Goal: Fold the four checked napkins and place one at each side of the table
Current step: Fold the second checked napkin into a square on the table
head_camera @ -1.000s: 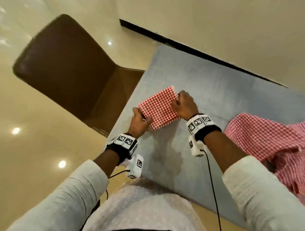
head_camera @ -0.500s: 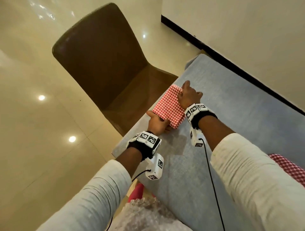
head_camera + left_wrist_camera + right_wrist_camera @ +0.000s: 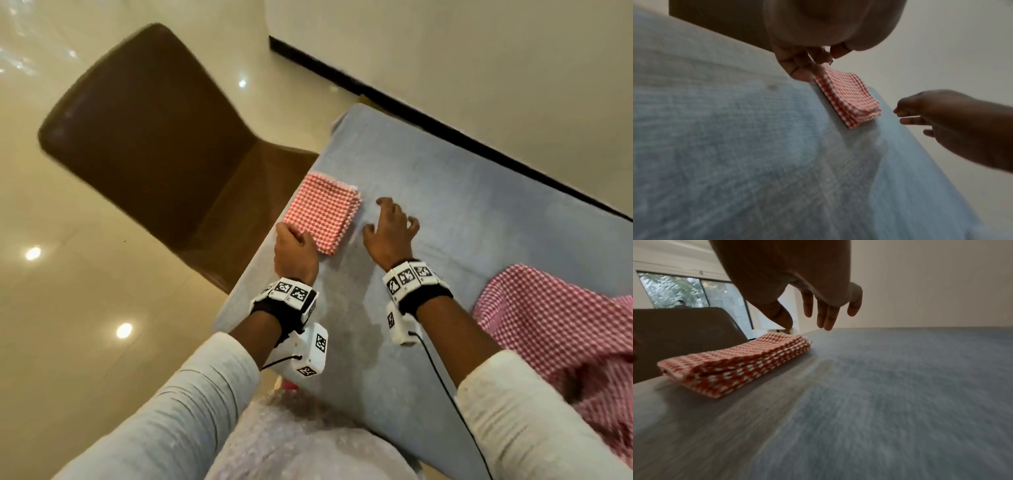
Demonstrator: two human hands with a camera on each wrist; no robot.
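A folded red-and-white checked napkin (image 3: 322, 212) lies flat on the grey-blue table (image 3: 445, 212), near the edge by the chair. My left hand (image 3: 294, 244) sits at its near corner, and the left wrist view shows the fingers (image 3: 807, 71) pinching that corner of the napkin (image 3: 846, 97). My right hand (image 3: 393, 222) hovers just right of the napkin with fingers spread, holding nothing. In the right wrist view its fingers (image 3: 807, 309) hang above the table behind the napkin (image 3: 740, 365). A loose heap of unfolded checked napkins (image 3: 565, 329) lies at the right.
A brown chair (image 3: 154, 137) stands against the table's left edge, right beside the folded napkin. Beyond the table's far side runs a wall with a dark skirting (image 3: 445, 116). Bare tablecloth stretches between the folded napkin and the heap.
The folded napkin has been set down by the table edge next to the chair. My right hand has let go of it and pulled away to the right. My left hand stays at its near corner.
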